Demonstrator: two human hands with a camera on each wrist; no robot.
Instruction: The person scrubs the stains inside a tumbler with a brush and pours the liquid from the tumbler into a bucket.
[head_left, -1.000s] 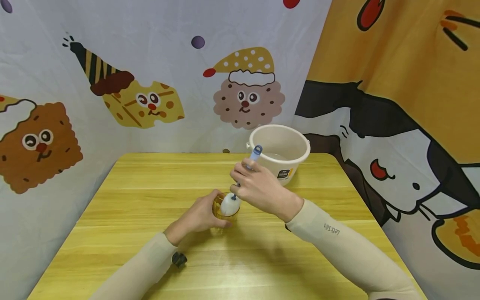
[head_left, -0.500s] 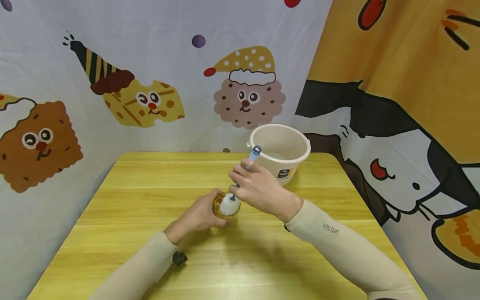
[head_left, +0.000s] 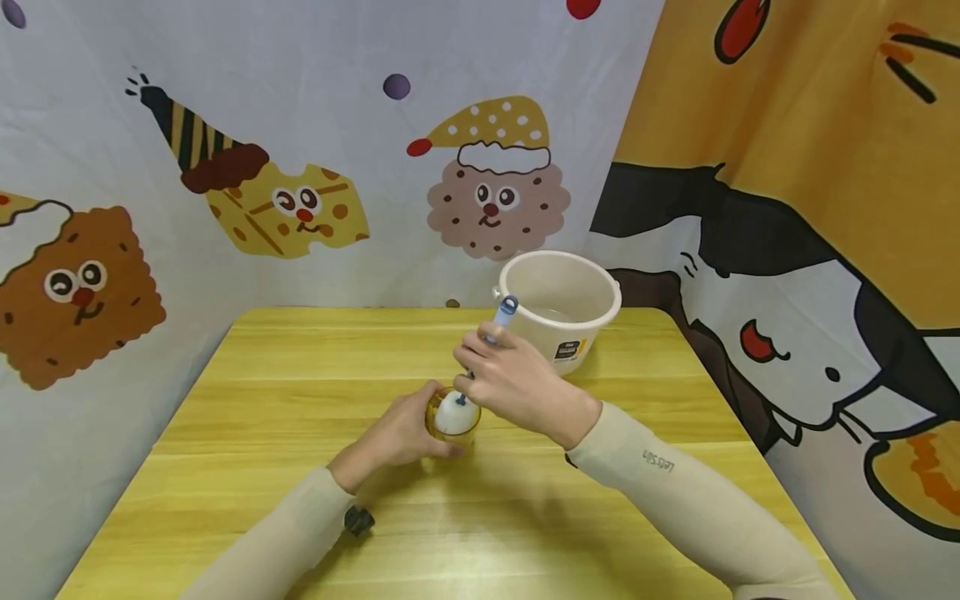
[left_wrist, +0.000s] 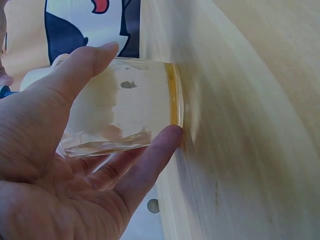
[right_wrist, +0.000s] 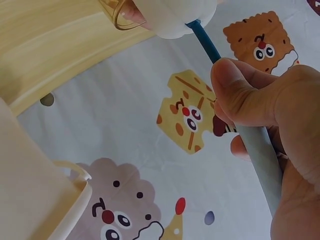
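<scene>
An amber see-through cup [left_wrist: 135,105] stands on the table, and my left hand [head_left: 401,429] grips it, thumb on one side and fingers on the other. Inside its mouth sits the white sponge head [head_left: 454,414] of a cup brush. My right hand [head_left: 517,379] holds that brush by its blue-grey handle [right_wrist: 260,165], fingers curled round it and thumb near the dark blue neck [right_wrist: 206,42]. The looped handle end sticks up above the right hand, tilted to the right. How deep the sponge reaches shows only faintly through the cup wall.
Behind the right hand, a white bucket [head_left: 592,287] with a label stands at the back right of the wooden table [head_left: 300,358]. Cloth printed with cartoon figures [head_left: 330,92] hangs behind and along the right side. A small black object [head_left: 359,521] is at the left sleeve.
My right hand and the brush have shifted slightly left and down, the sponge moving a little within the cup. My left hand and the cup stay nearly in place.
</scene>
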